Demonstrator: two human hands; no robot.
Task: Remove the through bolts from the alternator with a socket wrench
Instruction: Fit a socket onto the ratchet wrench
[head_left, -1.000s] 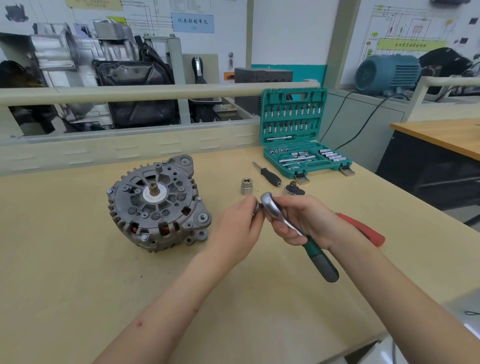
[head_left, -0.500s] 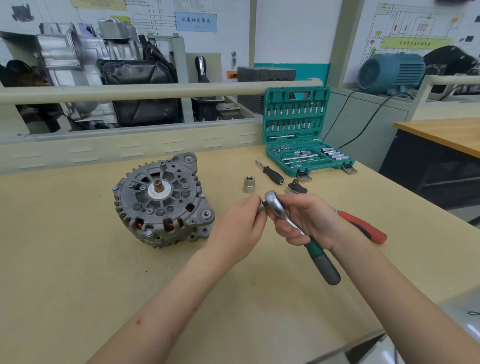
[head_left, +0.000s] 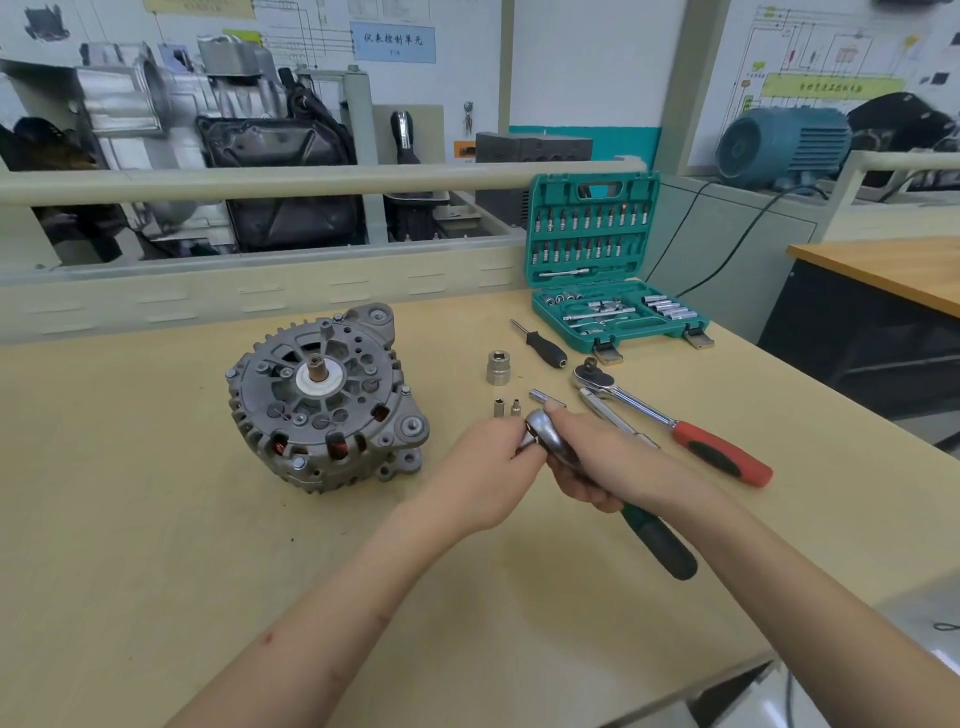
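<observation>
The grey alternator (head_left: 324, 397) lies on the bench, pulley shaft facing up, left of both hands. My right hand (head_left: 597, 457) grips a small ratchet wrench (head_left: 662, 543) with a green-black handle, its chrome head pointing up-left. My left hand (head_left: 488, 470) pinches something small at the underside of that head; what it is stays hidden by my fingers. Two small sockets (head_left: 506, 407) stand just beyond my left hand, and a large socket (head_left: 498, 367) stands further back.
A bigger ratchet with a red handle (head_left: 717, 451) lies to the right, with an extension bar (head_left: 615, 418) beside it. A black-handled bit driver (head_left: 543, 345) and an open green socket set case (head_left: 602, 275) sit at the back right. The bench edge runs close on the right.
The view has dropped and my hands sit lower and nearer, uncovering the two small sockets, the extension bar and the red-handled ratchet. My grip on the small ratchet is unchanged.
</observation>
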